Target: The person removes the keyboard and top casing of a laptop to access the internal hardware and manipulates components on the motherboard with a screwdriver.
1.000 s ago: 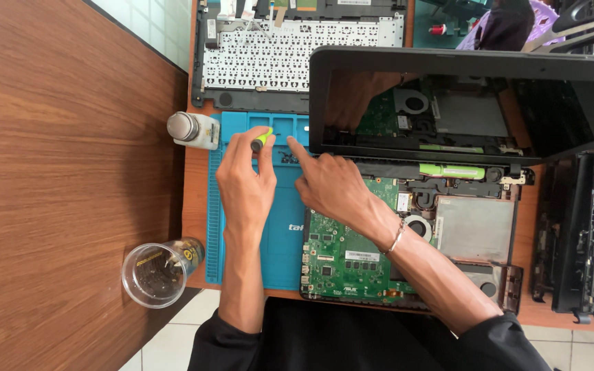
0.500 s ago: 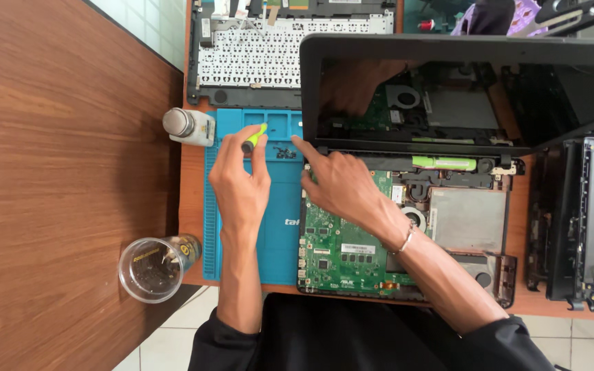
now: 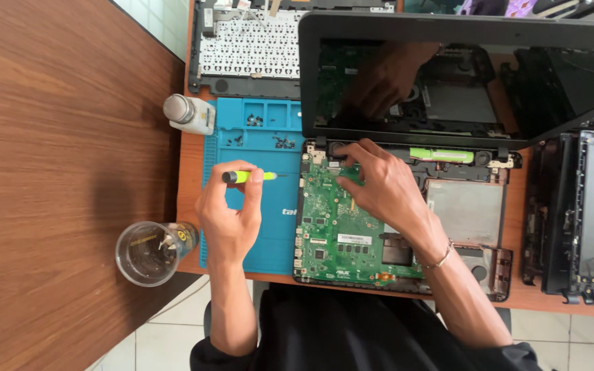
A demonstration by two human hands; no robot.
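Note:
My left hand (image 3: 229,213) grips a small screwdriver with a yellow-green handle (image 3: 247,176), held level over the blue repair mat (image 3: 256,144) with its tip pointing right. My right hand (image 3: 378,184) rests fingers-down on the green motherboard (image 3: 338,233) of an opened laptop (image 3: 448,206), near the top left corner by the hinge. Whether its fingertips pinch anything is hidden. The laptop's dark screen (image 3: 462,75) stands tilted up behind, mirroring the hand.
Small screws lie in the mat's tray compartments (image 3: 262,130). A white bottle with a metal cap (image 3: 188,113) stands left of the mat. A clear glass cup (image 3: 149,252) sits at the wooden desk's edge. A detached keyboard (image 3: 249,45) lies behind; another dismantled laptop (image 3: 586,213) lies at right.
My left hand drew back toward me with the screwdriver, turning it from upright to level. My right hand moved from the mat's edge onto the motherboard's top corner.

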